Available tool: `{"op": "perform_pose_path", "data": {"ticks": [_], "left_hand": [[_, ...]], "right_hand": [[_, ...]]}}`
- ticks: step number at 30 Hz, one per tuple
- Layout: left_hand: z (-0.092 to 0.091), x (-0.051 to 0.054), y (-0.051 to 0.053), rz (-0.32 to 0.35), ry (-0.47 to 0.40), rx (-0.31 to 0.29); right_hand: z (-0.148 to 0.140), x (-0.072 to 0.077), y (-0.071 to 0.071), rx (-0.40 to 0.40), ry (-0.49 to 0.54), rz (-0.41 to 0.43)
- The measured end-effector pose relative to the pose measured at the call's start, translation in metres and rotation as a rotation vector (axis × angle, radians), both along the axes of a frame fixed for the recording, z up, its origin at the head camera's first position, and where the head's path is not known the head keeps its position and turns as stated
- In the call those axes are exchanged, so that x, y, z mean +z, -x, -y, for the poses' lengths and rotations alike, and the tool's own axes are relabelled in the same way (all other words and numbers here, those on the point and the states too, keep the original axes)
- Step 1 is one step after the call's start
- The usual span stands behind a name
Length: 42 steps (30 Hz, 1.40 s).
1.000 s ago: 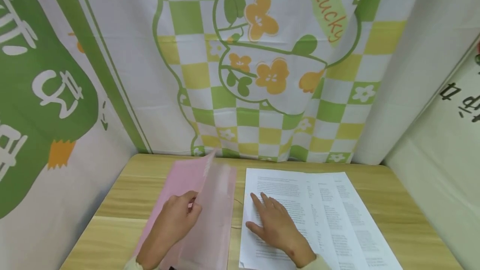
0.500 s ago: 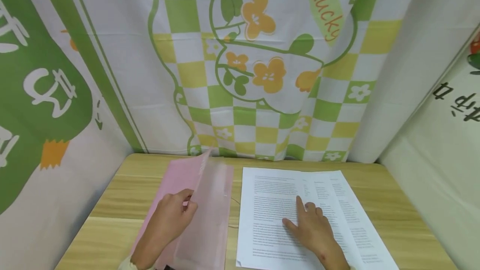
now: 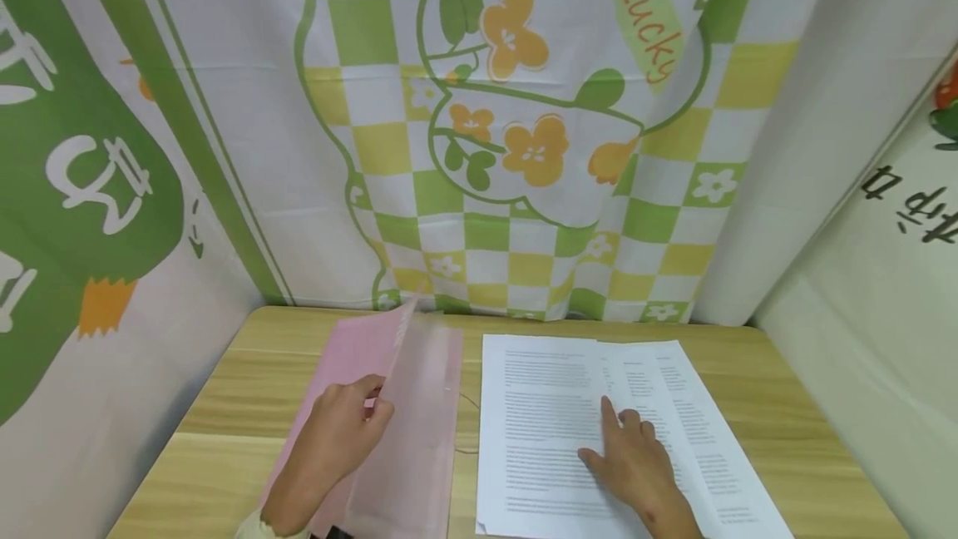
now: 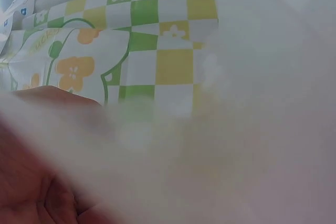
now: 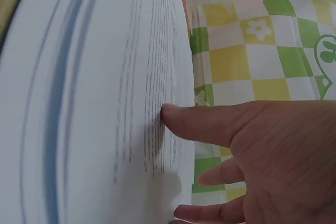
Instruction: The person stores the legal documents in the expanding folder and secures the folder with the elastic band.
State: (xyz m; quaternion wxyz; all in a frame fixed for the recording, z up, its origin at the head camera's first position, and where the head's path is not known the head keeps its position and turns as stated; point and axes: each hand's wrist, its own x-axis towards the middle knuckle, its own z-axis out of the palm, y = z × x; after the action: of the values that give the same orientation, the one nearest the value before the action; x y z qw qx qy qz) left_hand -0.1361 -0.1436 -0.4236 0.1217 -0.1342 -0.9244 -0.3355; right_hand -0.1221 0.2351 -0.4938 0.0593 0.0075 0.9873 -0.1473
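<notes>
On the left half of the wooden table (image 3: 205, 418) lies a pink folder (image 3: 430, 427), its top near the far edge; the person's left hand (image 3: 337, 431) pinches the rim of its lifted cover (image 3: 359, 348). Behind the far edge hangs a green and yellow checked cloth (image 3: 531, 269). To the right, printed sheets (image 3: 542, 460) lie overlapping between the folder and the table's right edge. The person's right hand (image 3: 636, 460) rests on them, index finger straight, thumb apart, gripping nothing

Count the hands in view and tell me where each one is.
2: the left hand holds the pink folder partly open; the right hand touches the printed papers beside that folder.
</notes>
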Motion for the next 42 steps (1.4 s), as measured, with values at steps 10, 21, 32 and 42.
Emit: {"op": "perform_pose_path", "data": {"ticks": [10,21,32,42], "left_hand": [[-0.001,0.000,0.002,0.000,0.005,-0.001],[-0.001,0.001,0.002,0.005,0.007,0.001],[-0.001,0.004,0.002,0.017,0.016,0.003],[0.000,0.005,0.003,0.007,0.015,0.015]], "right_hand": [[-0.004,-0.001,0.001,-0.016,0.010,-0.009],[-0.018,0.000,0.012,-0.095,0.153,0.068],[-0.033,-0.002,0.015,-0.081,0.309,0.064],[-0.045,-0.003,0.020,-0.067,0.324,0.055]]}}
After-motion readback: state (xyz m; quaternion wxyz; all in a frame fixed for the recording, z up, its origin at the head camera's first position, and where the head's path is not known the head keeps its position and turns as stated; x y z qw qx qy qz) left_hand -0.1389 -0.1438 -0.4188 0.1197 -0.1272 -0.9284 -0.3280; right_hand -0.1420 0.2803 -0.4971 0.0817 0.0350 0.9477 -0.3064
